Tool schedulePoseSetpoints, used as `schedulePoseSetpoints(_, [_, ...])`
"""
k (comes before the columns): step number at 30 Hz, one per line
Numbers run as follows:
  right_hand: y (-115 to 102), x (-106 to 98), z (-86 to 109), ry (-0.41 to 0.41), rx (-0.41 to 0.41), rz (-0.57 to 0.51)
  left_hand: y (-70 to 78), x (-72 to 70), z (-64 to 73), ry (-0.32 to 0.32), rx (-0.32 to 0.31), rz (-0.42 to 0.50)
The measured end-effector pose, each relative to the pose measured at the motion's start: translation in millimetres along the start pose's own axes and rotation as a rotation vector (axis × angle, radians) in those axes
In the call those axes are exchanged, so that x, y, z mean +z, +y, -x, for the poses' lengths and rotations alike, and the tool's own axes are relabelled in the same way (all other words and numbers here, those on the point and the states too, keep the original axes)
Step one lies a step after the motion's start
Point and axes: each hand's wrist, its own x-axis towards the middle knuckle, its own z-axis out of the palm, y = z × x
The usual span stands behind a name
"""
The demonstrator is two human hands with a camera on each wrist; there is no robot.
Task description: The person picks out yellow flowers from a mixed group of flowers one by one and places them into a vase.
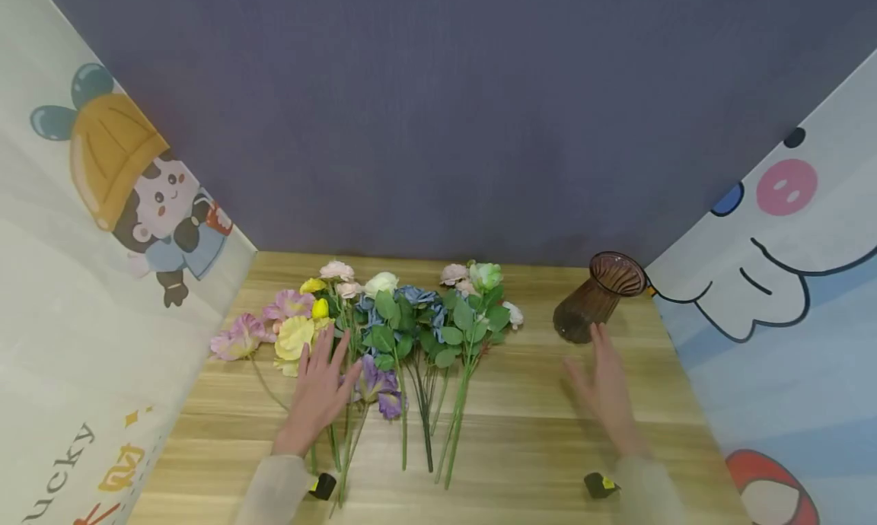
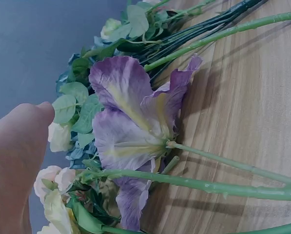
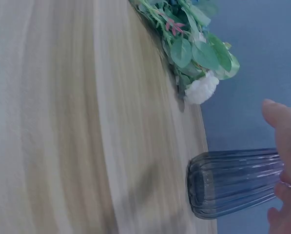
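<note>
The work looked to be at a reaching stage, with both bare hands stretched forward over the pale wood-grain bench (image 1: 521, 441) and nothing lifted. The ribbed, brown translucent vase with a flared rim (image 1: 592, 303) stood near the back on the right, while the artificial flowers lay in a loose row to its left, blooms towards the dark grey-blue panel (image 1: 438, 129) and stems towards the person. The left hand (image 1: 319, 392) hovered over or rested on the stems, between a ruffled yellow bloom (image 1: 294, 336) and a purple iris-like flower with yellow streaks (image 1: 375, 380); its fingers were spread wide and held nothing, and whether they touched a stem could not be told. The right hand (image 1: 606, 384) was held before the vase, its fingers nearly straight and close together, the thumb well apart from them; it gripped nothing, and the fingertips overlapped the vase's lower part in the head view, so contact was unclear. As a judgement, the next move called for the right fingers to wrap the vase's body or the left ones to pinch a single stem without dragging its neighbours.
</note>
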Motion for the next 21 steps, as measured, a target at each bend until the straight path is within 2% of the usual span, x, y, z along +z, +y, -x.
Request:
schedulePoseSetpoints(7, [2,-8,-10.7,0.028,0.037,-0.036,2.0,1.4,1.4,-0.054,0.007,-0.017])
schedulePoseSetpoints(12, [5,-13,-21.8,0.039,0.08,-0.09,2.9,2.8,2.9,-0.061,0.007,-0.012])
schedulePoseSetpoints(21, [15,-27,-42.6,-0.021,0.312,-0.24,-6.6,2.7,6.4,-0.015,-0.005,0.038])
